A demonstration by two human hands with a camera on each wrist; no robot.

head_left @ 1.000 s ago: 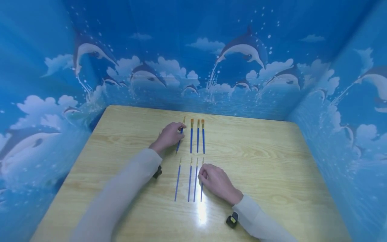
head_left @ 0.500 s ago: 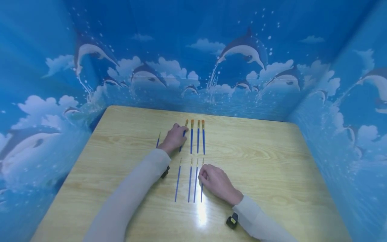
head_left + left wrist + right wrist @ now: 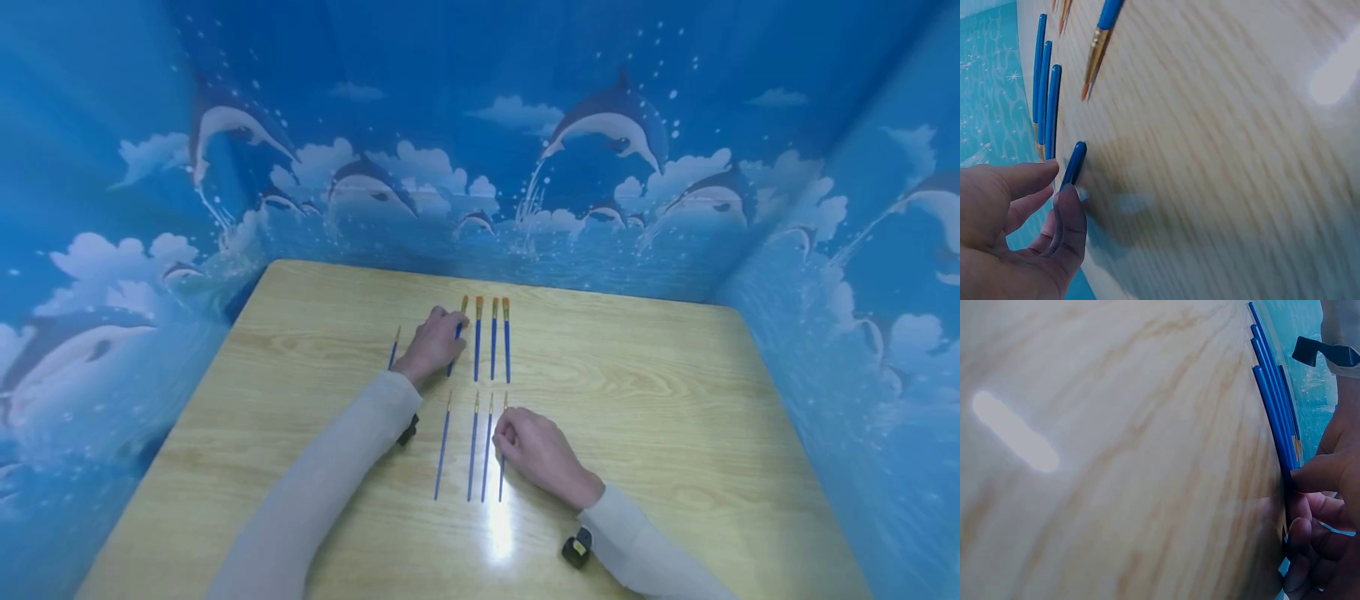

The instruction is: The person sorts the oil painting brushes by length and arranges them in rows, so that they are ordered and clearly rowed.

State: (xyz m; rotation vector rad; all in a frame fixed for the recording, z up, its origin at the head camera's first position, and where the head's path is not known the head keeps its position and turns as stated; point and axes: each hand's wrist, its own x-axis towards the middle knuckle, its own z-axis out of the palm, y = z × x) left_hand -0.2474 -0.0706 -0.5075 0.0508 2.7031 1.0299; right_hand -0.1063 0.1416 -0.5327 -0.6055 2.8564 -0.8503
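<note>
My left hand (image 3: pixel 432 343) pinches a flat paintbrush (image 3: pixel 464 303) with a blue handle and orange bristles, lying at the left end of the far row. In the left wrist view, its handle end (image 3: pixel 1075 162) sticks out between thumb and fingers. To its right lie other flat paintbrushes (image 3: pixel 477 342). My right hand (image 3: pixel 538 450), fingers curled, grips a thin blue paintbrush (image 3: pixel 501 483) at the right end of the near row. In the right wrist view the thumb (image 3: pixel 1313 474) touches the blue handles. Left of it lie other thin paintbrushes (image 3: pixel 472 454).
Another thin paintbrush (image 3: pixel 393 350) lies left of the far row, partly hidden by the left wrist. Everything rests on a light wooden table (image 3: pixel 637 400). Blue dolphin-print cloth (image 3: pixel 450 125) walls enclose the table's back and sides.
My left hand has moved slightly right, bringing the flat paintbrush closer to the far row and straighter. The thin paintbrush at the left has come into view. The right hand stays in place.
</note>
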